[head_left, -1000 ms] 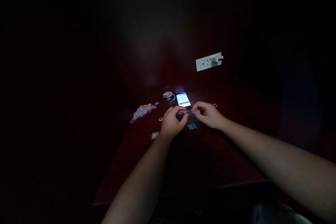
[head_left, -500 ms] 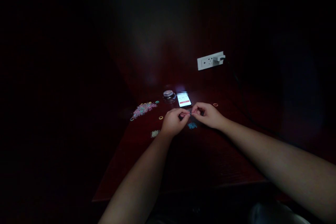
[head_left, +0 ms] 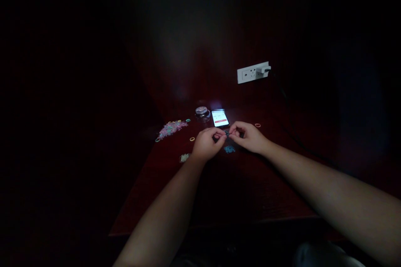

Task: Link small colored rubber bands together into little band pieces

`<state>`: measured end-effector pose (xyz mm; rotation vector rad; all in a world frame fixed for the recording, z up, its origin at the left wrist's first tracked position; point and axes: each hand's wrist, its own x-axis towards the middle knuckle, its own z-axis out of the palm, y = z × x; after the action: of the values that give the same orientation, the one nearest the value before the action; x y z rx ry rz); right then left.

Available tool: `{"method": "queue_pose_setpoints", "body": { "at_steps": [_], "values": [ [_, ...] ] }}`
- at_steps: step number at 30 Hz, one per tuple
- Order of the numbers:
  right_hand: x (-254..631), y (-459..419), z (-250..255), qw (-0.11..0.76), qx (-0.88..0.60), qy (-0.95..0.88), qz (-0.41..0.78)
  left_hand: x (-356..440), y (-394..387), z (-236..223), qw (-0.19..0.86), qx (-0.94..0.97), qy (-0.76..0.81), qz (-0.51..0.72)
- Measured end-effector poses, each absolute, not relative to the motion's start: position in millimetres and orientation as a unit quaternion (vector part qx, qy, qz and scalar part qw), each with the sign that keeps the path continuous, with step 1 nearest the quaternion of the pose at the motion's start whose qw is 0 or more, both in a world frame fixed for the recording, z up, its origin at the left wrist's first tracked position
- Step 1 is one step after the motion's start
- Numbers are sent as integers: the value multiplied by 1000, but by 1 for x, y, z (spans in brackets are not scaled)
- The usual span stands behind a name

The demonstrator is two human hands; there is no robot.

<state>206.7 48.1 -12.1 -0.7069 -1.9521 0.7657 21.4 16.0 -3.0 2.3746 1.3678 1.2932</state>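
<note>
In dim light my left hand (head_left: 206, 144) and my right hand (head_left: 247, 137) meet fingertip to fingertip above a dark red table (head_left: 225, 192). Both are closed in a pinch on one tiny bluish band (head_left: 227, 133) held between them. A small blue cluster of bands (head_left: 229, 149) lies on the table just below the hands. A pile of small coloured bands (head_left: 171, 128) lies to the left. A pale cluster (head_left: 184, 157) sits by my left wrist. Single loose bands lie at the left (head_left: 192, 139) and right (head_left: 257, 125).
A lit phone (head_left: 219, 118) lies flat just beyond my hands, with a small round clear container (head_left: 202, 112) to its left. On the back wall a white socket strip (head_left: 253, 73) has a charger plugged in, its dark cable running down right. Surroundings are nearly black.
Both hands have stayed pinched together over the same spot; the fingertips have drawn slightly closer. The view has shifted a little.
</note>
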Motion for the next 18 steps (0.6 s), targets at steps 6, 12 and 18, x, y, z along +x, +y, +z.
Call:
{"method": "queue_pose_setpoints", "body": {
  "at_steps": [6, 12, 18],
  "values": [
    [206, 47, -11, 448, -280, -786, 320, 23, 16, -4, 61, 787, 444, 425],
    [206, 50, -15, 447, -279, -788, 318, 24, 15, -4, 59, 793, 438, 419],
    [206, 52, -18, 449, -278, -789, 315, 24, 15, -4, 74, 783, 444, 430]
  ]
}}
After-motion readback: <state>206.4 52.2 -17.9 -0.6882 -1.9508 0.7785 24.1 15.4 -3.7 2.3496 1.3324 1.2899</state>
